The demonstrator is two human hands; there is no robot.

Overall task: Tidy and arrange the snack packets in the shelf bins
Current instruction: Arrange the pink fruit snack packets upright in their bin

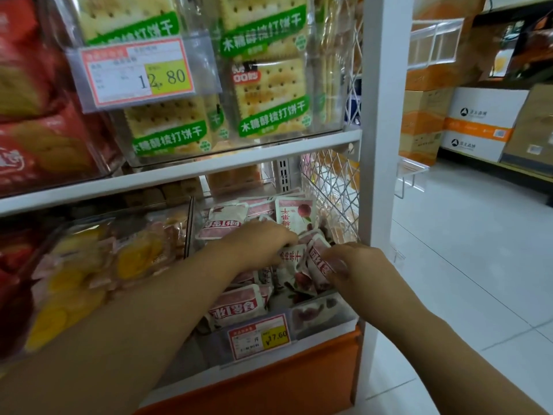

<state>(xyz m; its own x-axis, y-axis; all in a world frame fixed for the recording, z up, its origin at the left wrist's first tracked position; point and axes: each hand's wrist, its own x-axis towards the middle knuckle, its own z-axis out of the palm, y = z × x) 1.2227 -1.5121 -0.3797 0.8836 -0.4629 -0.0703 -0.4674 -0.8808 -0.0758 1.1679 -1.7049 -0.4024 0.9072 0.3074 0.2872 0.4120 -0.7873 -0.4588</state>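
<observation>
The shelf [239, 157] carries clear bins on two levels, with crackers [269, 85] above. The work is in the lower bin [206, 348], at the right end hard against the wire side panel [329, 181]. To its left is a neighbour bin [89, 265] of yellow snacks.

Both arms reach into that lower bin. The left hand [263, 238] lies palm-down on the heap with its fingers curled over the far edge of it. From here I cannot tell whether that grip closes on anything. The right hand [356, 265] is at the bin's right front corner, its grip pinching the edge of one packet [318, 262].

The packets [239, 304] are a loose jumble: some flat at the front, some standing at the back, labels facing all ways. The pinched packet sits between the two hands, touching its neighbours. Its long axis leans from upper left down to lower right. The right hand already has it, with the left just beside. Straightening it looks like a matter of turning it upright towards the back row.

A price tag [258, 336] hangs on the front.
</observation>
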